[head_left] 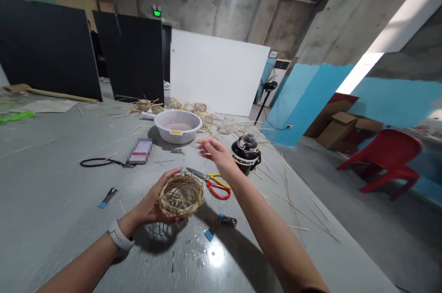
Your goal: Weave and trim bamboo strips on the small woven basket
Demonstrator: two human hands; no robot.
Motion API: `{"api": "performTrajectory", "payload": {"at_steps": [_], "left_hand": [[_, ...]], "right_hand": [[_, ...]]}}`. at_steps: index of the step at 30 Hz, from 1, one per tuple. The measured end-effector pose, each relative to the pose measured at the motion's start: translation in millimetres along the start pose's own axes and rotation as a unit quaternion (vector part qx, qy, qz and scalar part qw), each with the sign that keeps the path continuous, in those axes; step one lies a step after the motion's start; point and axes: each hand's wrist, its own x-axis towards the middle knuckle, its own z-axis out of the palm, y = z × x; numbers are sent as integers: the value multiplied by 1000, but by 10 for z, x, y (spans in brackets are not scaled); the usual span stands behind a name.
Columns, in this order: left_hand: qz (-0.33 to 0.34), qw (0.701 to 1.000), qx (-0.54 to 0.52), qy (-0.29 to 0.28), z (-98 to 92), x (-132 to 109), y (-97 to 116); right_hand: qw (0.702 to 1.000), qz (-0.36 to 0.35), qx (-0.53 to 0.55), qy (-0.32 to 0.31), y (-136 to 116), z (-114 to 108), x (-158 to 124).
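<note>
A small woven bamboo basket [181,196] rests in my left hand [155,201], its round opening tilted up toward me. The fingers curl around its left side and underneath. Stretched forward over the table, my right hand [212,150] has its fingers partly extended, and I see nothing in it. Just below that hand lie scissors [214,184] with one red and one yellow handle. The white basin [177,129] with water in it stands a little beyond the right hand. Right of the forearm is a black bottle [246,154] with a clear lid.
Woven baskets [200,108] and loose strips sit behind the basin. A phone [140,151] with a strap lies at left. Small blue-and-black tools [227,220] are scattered nearby. Thin bamboo strips [300,214] spread along the right edge. Beyond it stands a red chair [390,155].
</note>
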Motion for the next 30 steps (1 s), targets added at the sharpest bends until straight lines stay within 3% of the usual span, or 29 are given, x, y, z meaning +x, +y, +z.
{"api": "performTrajectory", "payload": {"at_steps": [2,6,12,19,26,30], "left_hand": [[-23,998,-52,25,30,17,-21],[-51,992,-92,67,93,44,-43],[-58,990,-108,66,131,51,-29],[-34,998,-46,-8,96,20,19],[57,998,19,9,-4,-4,-93],[26,1000,12,7,-51,-4,-51]], "right_hand": [[996,-4,90,28,43,-129,-185],[990,40,136,-21,76,-118,-477],[968,96,217,-80,54,-33,-503],[963,109,199,-145,130,-84,-483],[962,144,179,-145,125,-44,-524],[979,125,119,-109,107,-27,-529]]}}
